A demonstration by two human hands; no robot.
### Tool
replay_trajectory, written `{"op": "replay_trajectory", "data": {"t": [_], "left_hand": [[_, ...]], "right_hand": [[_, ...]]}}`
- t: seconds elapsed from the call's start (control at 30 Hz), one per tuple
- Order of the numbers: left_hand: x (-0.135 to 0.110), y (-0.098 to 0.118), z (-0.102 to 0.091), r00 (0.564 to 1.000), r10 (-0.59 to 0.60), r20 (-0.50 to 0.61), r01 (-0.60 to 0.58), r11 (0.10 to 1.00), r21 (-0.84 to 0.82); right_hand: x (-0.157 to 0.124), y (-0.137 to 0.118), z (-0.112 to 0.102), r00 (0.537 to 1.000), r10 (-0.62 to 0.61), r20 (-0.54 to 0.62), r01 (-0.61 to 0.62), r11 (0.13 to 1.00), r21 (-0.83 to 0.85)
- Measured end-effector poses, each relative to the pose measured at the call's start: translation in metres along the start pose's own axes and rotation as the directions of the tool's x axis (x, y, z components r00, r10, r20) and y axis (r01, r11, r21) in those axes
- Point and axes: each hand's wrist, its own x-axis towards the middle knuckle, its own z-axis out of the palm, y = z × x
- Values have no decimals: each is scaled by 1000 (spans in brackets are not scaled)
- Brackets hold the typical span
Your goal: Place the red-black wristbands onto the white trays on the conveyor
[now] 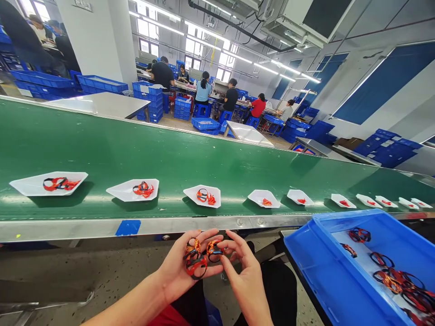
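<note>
My left hand (185, 267) lies palm up below the belt's edge and cradles a small bunch of red, orange and black rings (194, 261). My right hand (242, 271) is beside it, its thumb and forefinger pinched on one ring (214, 250) at the left hand's fingertips. On the green conveyor belt (102, 145) stands a row of white trays; the nearest tray (203, 196) holds rings like these. A blue bin (326, 271) at my right holds several more rings (397, 278).
The belt's metal rail (68, 228) with a blue tape patch (128, 227) runs in front of me. Beyond the belt are metal tables (102, 104), stacks of blue crates (152, 102) and several seated people (204, 88) at work.
</note>
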Motion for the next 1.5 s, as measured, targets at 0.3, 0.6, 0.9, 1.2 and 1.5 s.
{"op": "replay_trajectory", "data": {"t": [0.3,0.6,0.9,1.2,1.5], "left_hand": [[1,0,3,999,18,-36,-18,1000,-4],[5,-2,-1,998,59,10,-59,995,-77],[9,2,-2,993,-33,-114,27,998,-58],[20,-8,-9,976,15,-217,-6,999,46],[15,-10,-6,984,8,-176,26,981,190]], "right_hand": [[-1,1,2,991,-133,-24,129,984,-122],[2,4,-9,960,-278,26,279,950,-139],[114,-1,-62,921,-302,-245,186,895,-406],[29,-45,-2,932,-221,288,283,938,-197],[19,-27,-2,980,94,174,-96,995,6]]}}
